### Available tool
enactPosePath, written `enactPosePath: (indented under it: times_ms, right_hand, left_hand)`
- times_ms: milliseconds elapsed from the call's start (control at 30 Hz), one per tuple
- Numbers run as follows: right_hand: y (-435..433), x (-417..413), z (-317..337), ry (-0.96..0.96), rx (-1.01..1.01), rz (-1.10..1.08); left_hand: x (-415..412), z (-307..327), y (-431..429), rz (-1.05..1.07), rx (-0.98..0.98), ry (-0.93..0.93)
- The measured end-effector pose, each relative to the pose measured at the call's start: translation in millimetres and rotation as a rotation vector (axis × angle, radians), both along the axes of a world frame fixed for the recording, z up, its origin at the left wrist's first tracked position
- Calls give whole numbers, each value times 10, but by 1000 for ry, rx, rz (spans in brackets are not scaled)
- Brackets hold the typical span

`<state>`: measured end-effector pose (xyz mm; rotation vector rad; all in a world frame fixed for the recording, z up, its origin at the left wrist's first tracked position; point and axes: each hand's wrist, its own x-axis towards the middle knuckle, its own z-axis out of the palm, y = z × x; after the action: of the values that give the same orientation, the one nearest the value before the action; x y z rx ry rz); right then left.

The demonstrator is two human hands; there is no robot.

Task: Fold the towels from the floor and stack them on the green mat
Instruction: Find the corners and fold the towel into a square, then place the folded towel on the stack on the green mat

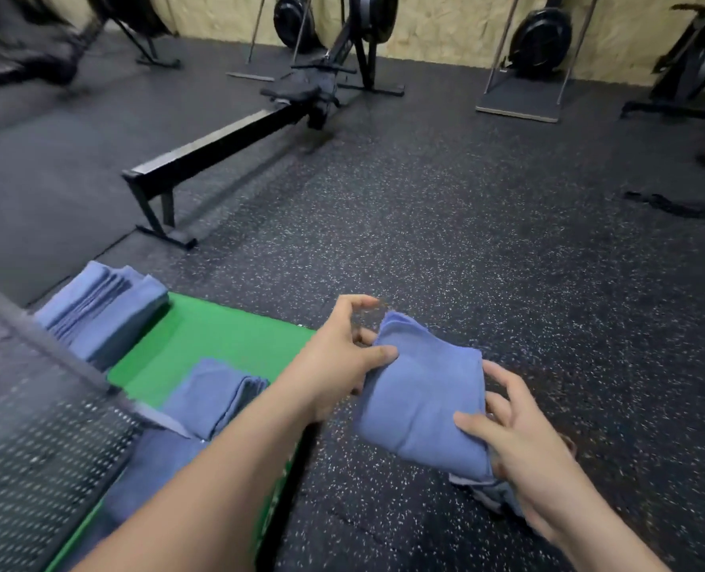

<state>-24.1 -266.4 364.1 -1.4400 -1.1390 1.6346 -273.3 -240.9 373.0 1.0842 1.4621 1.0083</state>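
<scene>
Left hand (342,361) and right hand (520,443) hold a folded blue towel (421,398) above the speckled floor (466,241), just right of the green mat (214,336). The left hand pinches the towel's left edge between thumb and fingers, forefinger arched clear; the right hand grips the near right corner, thumb on top. Folded blue towels sit in a near stack (214,394) on the mat beside the left forearm and a far stack (103,311) at its far left end. A perforated metal panel (33,447) borders the mat's left side. A rower (227,146) stands beyond, well apart.
</scene>
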Motion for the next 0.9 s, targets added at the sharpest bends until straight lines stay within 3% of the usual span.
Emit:
enactPosePath:
  times_ms: [100, 433, 667, 833, 900]
  right_hand:
    - [63, -380, -21, -15, 10, 110]
    - [-64, -2320, -586, -306, 125, 697]
    - [-296, -3306, -1140, -460, 223, 1005]
    - [-251, -3876, -1192, -424, 288, 1058]
    - [-207, -4000, -1204, -452, 298, 1090]
  left_hand:
    - [-407, -45, -276, 119, -22, -3]
    - [-1765, -892, -1907, 699, -192, -264]
    - [-2229, -1421, -2559, 958, -275, -243]
    - [-2516, -1601, -2557, 1096, -256, -205]
    - [-2598, -1677, -2566, 1073, -304, -104]
